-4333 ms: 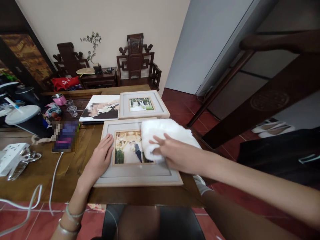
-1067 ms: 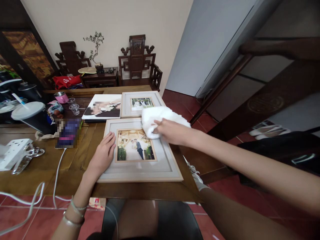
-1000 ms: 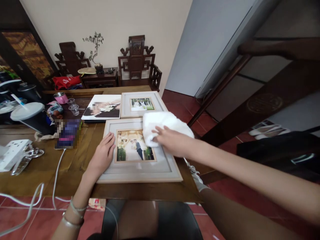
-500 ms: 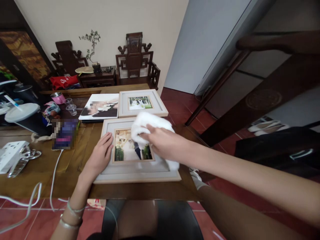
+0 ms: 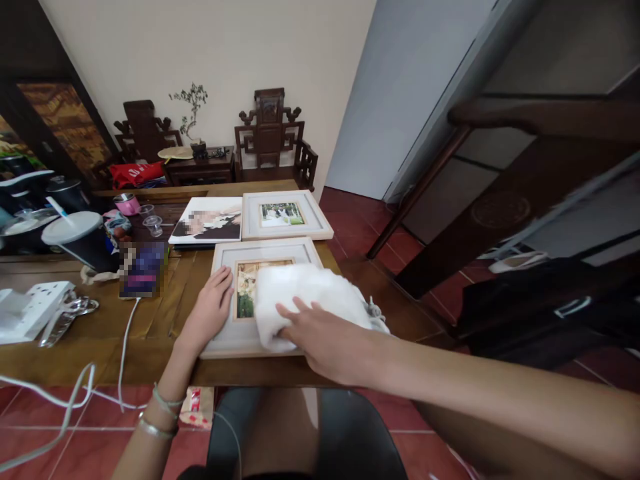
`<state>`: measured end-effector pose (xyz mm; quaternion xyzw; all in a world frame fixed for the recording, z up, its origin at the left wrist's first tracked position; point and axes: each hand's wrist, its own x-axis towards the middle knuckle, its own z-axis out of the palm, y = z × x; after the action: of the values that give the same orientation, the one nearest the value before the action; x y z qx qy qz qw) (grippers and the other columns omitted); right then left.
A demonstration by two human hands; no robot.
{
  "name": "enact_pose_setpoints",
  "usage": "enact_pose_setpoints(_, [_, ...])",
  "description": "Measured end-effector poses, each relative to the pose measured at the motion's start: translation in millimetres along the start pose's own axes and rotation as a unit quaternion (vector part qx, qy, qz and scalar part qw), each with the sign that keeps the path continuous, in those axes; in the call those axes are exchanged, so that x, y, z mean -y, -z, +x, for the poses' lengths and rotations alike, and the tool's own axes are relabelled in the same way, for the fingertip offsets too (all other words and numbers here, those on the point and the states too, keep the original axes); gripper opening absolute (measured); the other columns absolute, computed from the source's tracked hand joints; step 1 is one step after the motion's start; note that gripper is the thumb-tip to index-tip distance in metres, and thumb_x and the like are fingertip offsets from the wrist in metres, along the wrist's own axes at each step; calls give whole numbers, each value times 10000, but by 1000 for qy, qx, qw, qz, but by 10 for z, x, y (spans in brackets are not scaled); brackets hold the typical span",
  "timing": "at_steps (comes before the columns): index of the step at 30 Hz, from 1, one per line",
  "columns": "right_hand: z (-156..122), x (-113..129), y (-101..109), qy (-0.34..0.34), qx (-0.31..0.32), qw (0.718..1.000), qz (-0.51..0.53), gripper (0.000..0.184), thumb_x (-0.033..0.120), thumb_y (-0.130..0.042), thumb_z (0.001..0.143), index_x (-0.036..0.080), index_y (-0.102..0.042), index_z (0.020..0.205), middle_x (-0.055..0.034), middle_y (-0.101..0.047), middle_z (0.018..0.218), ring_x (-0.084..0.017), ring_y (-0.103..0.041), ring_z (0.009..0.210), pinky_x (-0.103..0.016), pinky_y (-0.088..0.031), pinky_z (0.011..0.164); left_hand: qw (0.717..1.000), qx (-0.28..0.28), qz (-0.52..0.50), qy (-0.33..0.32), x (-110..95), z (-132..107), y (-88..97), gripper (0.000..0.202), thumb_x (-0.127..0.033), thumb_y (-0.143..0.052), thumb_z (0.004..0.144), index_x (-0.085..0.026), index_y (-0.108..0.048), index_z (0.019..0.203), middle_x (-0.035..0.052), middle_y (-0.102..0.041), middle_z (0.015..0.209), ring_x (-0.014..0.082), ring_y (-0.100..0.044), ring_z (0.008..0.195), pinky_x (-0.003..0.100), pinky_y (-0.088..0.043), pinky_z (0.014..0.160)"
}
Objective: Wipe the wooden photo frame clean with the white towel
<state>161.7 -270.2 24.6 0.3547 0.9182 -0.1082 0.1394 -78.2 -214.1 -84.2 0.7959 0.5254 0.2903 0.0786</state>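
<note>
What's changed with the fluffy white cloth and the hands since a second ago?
The right hand moved the fluffy white cloth leftward and toward the person, from the far right corner of the rectangular pale wooden picture frame, now hiding most of the photo. Nothing was let go. The left hand stays on the frame's left; the pale wooden frame behind stays put.

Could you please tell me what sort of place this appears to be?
It looks like a home's sitting room, though I cannot be certain: carved wooden chairs, a potted plant between them, and a wooden table bearing framed photos.
</note>
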Motion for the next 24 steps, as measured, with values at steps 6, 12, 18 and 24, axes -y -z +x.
enact_pose_setpoints(6, [-77,-19,-24,1,-39,998,48,601,-32,-444,747,180,-635,1276,-182,-610,1314,-332,-575,1207,-453,-497,939,1000,-9,5,-11,37,-31,2,432,-293,-384,955,-104,-603,1276,177,-564,1380,273,-466,1349,511,-364,1131])
enact_pose_setpoints(12, [437,-497,-325,-29,-138,985,-99,660,-8,-459,776,134,-493,1421,-194,-240,1585,-452,-176,1435,-694,-225,1077,1000,-4,2,-12,28,-39,25,449,-291,-376,952,-81,-597,1281,186,-559,1382,274,-467,1348,500,-355,1139])
enact_pose_setpoints(18, [490,-479,-412,-18,-171,980,-104,574,39,-464,820,137,-546,1379,-179,-298,1567,-449,-202,1430,-684,-201,1097,1000,-4,3,-9,29,-30,31,460,-301,-373,952,-71,-600,1278,190,-560,1379,283,-465,1348,507,-351,1141])
enact_pose_setpoints(24, [-25,19,-526,-2,-134,991,3,555,23,-475,781,141,-621,1303,-161,-280,1574,-472,-186,1423,-698,-186,1107,1000,3,0,-7,26,-23,42,462,-296,-377,955,-51,-599,1279,195,-548,1389,280,-460,1353,491,-355,1143])
